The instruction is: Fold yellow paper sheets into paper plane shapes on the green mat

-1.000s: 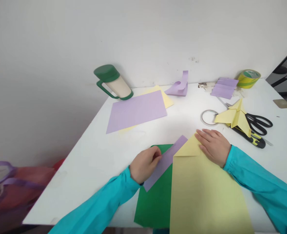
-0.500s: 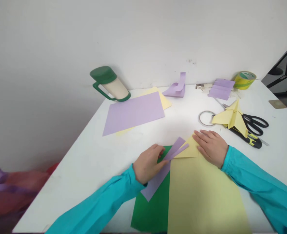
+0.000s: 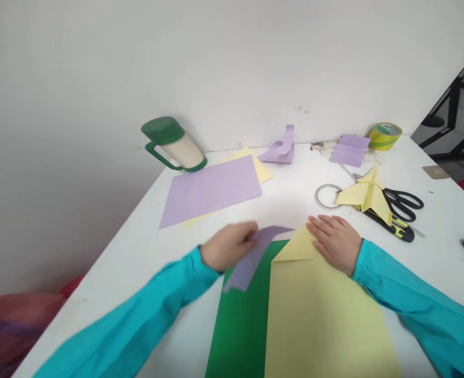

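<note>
Pinched in my left hand is a strip of purple paper, lifted and curling over a green sheet. My right hand lies flat with fingers stretched out, pressing on the top of a yellow sheet of paper. That sheet's upper left corner is folded inward as a triangle. The yellow paper covers the right part of the green sheet.
Behind my hands lie a purple sheet over yellow paper and a green-lidded jug. At right are a yellow paper plane, black-handled scissors, a utility knife, a ring, tape and purple scraps.
My left hand has closed on the purple strip, raised it off the folded yellow corner and moved it slightly left. My right hand still presses the yellow sheet. The view has shifted a little.
</note>
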A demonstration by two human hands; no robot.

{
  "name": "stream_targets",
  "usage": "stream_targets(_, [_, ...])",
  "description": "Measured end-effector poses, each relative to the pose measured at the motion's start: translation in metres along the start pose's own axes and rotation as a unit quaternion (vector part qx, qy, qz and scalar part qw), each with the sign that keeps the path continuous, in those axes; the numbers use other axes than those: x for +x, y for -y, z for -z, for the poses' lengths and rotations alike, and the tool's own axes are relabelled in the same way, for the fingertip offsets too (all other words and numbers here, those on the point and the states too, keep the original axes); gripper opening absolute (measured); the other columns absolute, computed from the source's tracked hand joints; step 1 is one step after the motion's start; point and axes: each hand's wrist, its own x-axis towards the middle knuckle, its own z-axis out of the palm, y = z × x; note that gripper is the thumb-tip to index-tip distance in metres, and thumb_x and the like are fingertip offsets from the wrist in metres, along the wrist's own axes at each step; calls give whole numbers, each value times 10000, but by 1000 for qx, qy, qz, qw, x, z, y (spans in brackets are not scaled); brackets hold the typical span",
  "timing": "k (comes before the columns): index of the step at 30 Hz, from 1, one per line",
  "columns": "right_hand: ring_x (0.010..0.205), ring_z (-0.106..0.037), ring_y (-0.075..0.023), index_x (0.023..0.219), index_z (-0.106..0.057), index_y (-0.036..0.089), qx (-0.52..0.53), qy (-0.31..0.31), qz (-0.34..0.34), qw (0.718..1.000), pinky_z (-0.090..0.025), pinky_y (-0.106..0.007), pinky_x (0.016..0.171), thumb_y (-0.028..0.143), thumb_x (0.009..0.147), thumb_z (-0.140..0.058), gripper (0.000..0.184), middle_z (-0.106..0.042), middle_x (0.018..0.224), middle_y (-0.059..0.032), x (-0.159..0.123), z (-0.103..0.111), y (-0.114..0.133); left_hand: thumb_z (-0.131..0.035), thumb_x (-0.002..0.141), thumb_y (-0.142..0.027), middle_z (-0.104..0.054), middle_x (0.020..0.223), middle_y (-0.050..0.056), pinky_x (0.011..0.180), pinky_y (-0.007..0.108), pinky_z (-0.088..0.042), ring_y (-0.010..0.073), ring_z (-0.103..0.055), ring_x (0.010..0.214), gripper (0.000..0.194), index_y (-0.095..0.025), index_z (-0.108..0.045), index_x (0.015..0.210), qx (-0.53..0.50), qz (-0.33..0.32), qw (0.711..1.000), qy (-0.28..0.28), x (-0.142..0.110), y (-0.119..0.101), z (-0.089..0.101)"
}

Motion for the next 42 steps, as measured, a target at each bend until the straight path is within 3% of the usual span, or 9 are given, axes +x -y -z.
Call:
stream_targets(3, [1246,-456,-295,1341,-503,142,6,2,-3,1000,-365,-475,984,307,956,-371,439,-482,1408,-102,0,2,1,-438,781,-231,-552,666,-6,616,271,-369,169,-524,652,121,-186,-546,752,33,-40,997,-56,42,-3,40])
stream_targets(6, [1252,-451,-288,1338,-506,150,12,-1,-7,1000,-365,-473,990,306,953,-381,434,-482,1408,-103,0,3,2,-554,756,-205,-555,660,-26,623,246,-383,149,-528,668,57,-177,-580,714,52,-107,993,-26,98,-19,57])
stream_targets(11, [1260,-444,-280,1350,-492,166,17,2,-11,1000,-357,-462,1003,318,956,-380,438,-466,1423,-90,0,4,3,-640,821,-201,-632,879,15,743,300,-490,165,-600,808,110,-137,-630,909,90,-158,983,-1,179,-41,40])
stream_targets(16, [1272,-427,-284,1360,-481,169,23,6,-12,1000,-351,-477,1007,319,956,-371,445,-454,1431,-95,0,4,2,-561,919,-341,-569,1190,85,843,419,-519,218,-595,1007,321,-164,-548,1186,119,-148,981,-33,217,-37,24])
stream_targets(23, [1277,-419,-285,1369,-467,168,30,12,-14,999,-354,-490,1008,328,953,-378,455,-452,1433,-95,1,6,3,-564,917,-337,-566,1197,87,856,433,-512,221,-590,1021,319,-163,-549,1183,134,-168,974,-69,226,-31,22])
stream_targets(28, [1278,-416,-287,1370,-463,162,28,13,-13,999,-355,-494,1009,325,953,-370,457,-451,1436,-81,1,4,4,-635,834,-211,-611,1164,98,980,381,-423,231,-561,1096,262,-138,-632,1085,125,-209,965,-100,211,-25,23])
stream_targets(32, [1272,-425,-283,1366,-472,169,27,11,-15,999,-358,-489,1006,318,951,-372,452,-459,1426,-100,0,4,4,-568,821,-159,-670,1049,87,944,326,-422,229,-595,1023,185,-158,-696,953,120,-234,959,-107,192,-23,19])
stream_targets(38, [1277,-417,-283,1370,-465,170,25,13,-17,999,-346,-490,1015,333,958,-364,454,-450,1435,-91,1,5,4,-651,799,-256,-628,1066,86,888,302,-443,214,-593,985,310,-174,-652,1098,98,-294,945,-108,168,-55,-9])
stream_targets(42, [1280,-406,-287,1371,-464,178,22,20,-16,999,-344,-486,1014,342,962,-351,455,-442,1443,-73,1,7,3,-673,781,-244,-601,1013,81,822,303,-466,214,-601,922,272,-175,-669,1045,80,-312,941,-106,164,-75,-23])
